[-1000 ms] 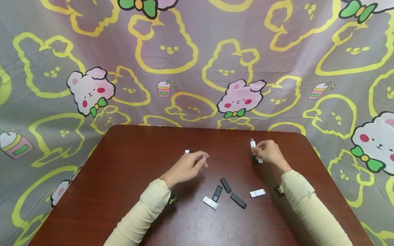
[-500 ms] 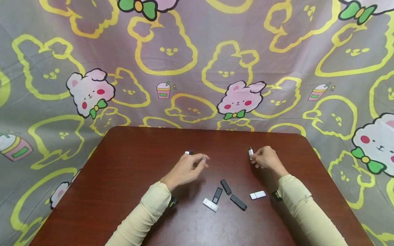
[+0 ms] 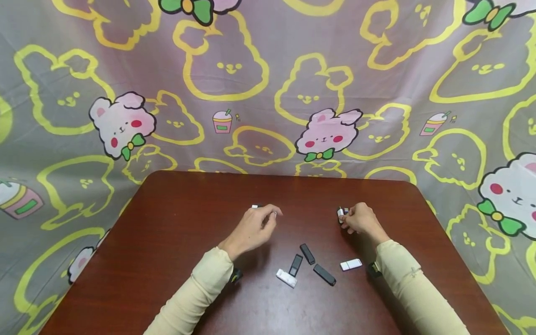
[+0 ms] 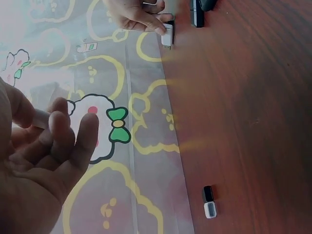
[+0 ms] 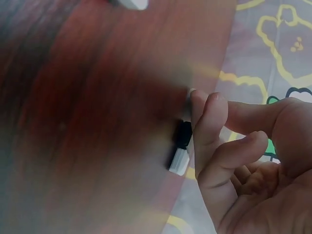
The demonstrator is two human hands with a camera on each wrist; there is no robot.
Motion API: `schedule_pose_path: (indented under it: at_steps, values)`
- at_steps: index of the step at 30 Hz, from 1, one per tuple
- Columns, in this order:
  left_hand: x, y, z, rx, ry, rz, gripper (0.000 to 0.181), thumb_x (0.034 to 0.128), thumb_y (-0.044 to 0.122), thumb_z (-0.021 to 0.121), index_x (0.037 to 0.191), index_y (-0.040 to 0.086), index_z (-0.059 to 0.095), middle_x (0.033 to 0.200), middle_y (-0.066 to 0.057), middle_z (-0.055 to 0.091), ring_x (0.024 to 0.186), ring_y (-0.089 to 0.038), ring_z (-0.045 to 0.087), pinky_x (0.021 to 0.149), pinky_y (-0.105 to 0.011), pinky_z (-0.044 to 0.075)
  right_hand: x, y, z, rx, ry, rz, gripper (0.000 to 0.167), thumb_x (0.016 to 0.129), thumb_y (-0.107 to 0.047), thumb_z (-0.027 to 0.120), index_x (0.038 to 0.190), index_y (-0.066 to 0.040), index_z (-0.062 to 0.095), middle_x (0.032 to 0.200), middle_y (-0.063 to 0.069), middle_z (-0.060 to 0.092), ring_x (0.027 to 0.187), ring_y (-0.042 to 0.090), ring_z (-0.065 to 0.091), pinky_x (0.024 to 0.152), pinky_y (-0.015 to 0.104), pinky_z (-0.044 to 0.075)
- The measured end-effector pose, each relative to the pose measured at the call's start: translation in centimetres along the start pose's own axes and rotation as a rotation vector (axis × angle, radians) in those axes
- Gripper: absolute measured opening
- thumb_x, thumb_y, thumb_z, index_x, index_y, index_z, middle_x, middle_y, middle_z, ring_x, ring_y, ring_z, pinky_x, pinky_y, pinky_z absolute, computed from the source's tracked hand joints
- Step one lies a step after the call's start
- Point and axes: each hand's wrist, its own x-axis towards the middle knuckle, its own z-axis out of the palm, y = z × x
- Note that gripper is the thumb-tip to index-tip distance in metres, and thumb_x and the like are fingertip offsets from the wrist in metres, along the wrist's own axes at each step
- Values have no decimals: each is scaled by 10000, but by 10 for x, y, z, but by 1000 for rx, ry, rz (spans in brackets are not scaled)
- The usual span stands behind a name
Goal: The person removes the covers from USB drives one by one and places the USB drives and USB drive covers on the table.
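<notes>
My right hand (image 3: 362,218) pinches a white USB stick (image 3: 340,213) low over the far right of the table, its metal plug bare and pointing away from me. Close beside that stick lies a black-and-white piece (image 5: 179,161), partly hidden by the fingers in the head view. Over the table's middle, my left hand (image 3: 252,231) pinches a small white cap-like piece (image 4: 41,118) between thumb and fingers, mostly covered by them. Behind the left hand, a small black-and-white USB stick (image 4: 209,202) lies on the tabletop.
Nearer to me on the brown table (image 3: 188,209) lie black USB sticks (image 3: 307,254), a white one (image 3: 351,264) and a marbled white one (image 3: 286,278) touching a black one (image 3: 296,265). A patterned cloth (image 3: 251,56) hangs behind the table.
My right hand has come down toward the table with the white USB stick, whose plug end has dropped. The left hand has hardly moved and keeps its pinch.
</notes>
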Motion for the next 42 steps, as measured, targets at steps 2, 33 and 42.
schedule_pose_path:
  at_steps: [2, 33, 42]
  values:
    - [0, -1, 0, 11, 3, 13, 226, 961, 50, 516, 1064, 77, 716, 733, 21, 633, 553, 3, 400, 552, -168, 368, -1, 1, 0, -5, 5, 1, 266, 941, -176, 684, 722, -27, 658, 689, 46, 761, 519, 114, 670, 482, 290, 498]
    - [0, -11, -9, 381, -6, 173, 285, 977, 69, 550, 1228, 60, 684, 983, -46, 714, 793, -125, 639, 761, -278, 570, -4, 0, -9, -85, 88, -42, 351, 951, -216, 641, 637, -63, 666, 602, 41, 712, 478, 131, 612, 558, 300, 451]
    - [9, -29, -27, 490, 48, 178, 315, 983, 56, 566, 1288, 31, 643, 906, -61, 644, 730, -158, 576, 690, -296, 536, -13, -3, -20, -50, 104, -86, 323, 984, -231, 623, 773, -1, 705, 671, 110, 723, 514, 152, 605, 526, 303, 460]
